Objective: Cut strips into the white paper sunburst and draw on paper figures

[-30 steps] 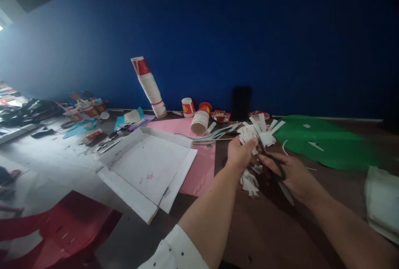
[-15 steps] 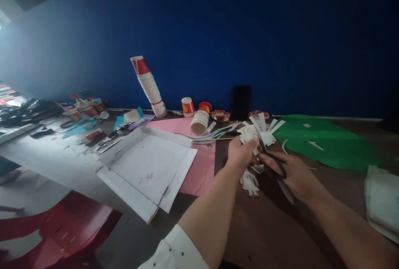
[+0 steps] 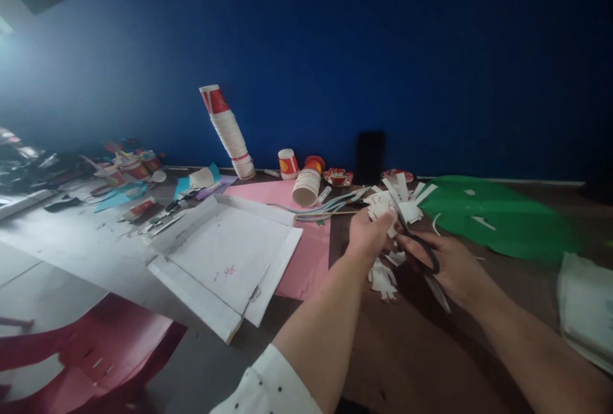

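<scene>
My left hand (image 3: 370, 232) is closed on a white paper cutout (image 3: 380, 204), thumb on top. In my right hand (image 3: 447, 267) is a pair of scissors (image 3: 424, 249), its dark handle around my fingers. The scissor blades point up and away, right beside the cutout's edge; whether they touch the paper I cannot tell. Under my hands another white paper cutout (image 3: 383, 281) lies on the brown table. Just beyond the blades sits a white paper piece with strips (image 3: 410, 211) fanning out.
A white cardboard tray (image 3: 220, 254) rests partly on pink paper (image 3: 306, 267). Stacked paper cups (image 3: 230, 136) lean against the blue wall, near a lying cup stack (image 3: 307, 187). Green paper (image 3: 507, 222) is at right; a red chair (image 3: 105, 350) stands lower left.
Almost nothing differs. Both hands stay at the same spot with the cutout and scissors; the view has shifted very slightly.
</scene>
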Motion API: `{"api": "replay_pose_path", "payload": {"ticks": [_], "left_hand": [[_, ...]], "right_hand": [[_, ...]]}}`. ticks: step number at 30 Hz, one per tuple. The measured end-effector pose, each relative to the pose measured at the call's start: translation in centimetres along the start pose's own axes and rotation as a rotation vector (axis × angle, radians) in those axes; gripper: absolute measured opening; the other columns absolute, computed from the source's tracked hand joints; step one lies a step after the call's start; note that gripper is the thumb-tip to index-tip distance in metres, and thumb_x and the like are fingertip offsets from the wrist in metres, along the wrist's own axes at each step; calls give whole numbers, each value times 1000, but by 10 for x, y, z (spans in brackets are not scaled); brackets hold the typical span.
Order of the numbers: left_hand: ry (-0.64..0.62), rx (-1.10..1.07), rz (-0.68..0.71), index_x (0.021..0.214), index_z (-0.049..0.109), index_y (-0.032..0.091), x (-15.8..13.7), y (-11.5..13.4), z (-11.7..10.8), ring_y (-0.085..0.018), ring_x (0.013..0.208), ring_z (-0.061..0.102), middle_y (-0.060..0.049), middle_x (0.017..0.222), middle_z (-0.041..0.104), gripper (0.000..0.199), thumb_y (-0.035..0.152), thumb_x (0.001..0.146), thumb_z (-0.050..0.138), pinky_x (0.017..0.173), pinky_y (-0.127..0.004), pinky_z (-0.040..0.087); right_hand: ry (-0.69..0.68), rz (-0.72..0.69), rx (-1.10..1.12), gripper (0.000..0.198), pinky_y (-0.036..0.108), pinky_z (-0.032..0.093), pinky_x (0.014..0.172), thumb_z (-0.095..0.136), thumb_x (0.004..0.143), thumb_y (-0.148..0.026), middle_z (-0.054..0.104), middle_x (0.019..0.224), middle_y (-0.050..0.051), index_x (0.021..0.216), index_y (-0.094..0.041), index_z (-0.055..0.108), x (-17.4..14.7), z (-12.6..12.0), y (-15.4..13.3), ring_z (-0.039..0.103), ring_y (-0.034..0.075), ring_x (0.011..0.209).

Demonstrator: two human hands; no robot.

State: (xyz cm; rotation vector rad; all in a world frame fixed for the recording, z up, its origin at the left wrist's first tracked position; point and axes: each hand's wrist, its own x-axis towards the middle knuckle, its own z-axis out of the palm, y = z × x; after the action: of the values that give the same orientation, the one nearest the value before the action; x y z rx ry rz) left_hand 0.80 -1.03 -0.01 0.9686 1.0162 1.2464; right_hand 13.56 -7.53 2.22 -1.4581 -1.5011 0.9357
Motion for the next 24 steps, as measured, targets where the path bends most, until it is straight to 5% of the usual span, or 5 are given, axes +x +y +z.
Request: {"api": "replay_pose_path", "payload": {"ticks": [12, 24], "left_hand": [[-12, -45, -10, 84, 69, 15, -3, 3, 1, -11, 57, 56, -3, 70, 64, 22, 33, 72, 74, 56, -21, 47], [-98, 9, -39, 85, 68, 15, -5, 6, -2, -11, 56, 57, -3, 70, 64, 20, 30, 73, 74, 54, -22, 49]], "right_hand": [[27, 25, 42, 45, 25, 36, 47, 71, 73, -64, 55, 48, 0, 66, -19, 74, 0, 2, 3, 46, 13, 49], [52, 146, 156, 55, 25, 42, 45, 81, 62, -64, 60, 52, 0, 91, -17, 81, -2, 0, -5, 52, 14, 47]]}}
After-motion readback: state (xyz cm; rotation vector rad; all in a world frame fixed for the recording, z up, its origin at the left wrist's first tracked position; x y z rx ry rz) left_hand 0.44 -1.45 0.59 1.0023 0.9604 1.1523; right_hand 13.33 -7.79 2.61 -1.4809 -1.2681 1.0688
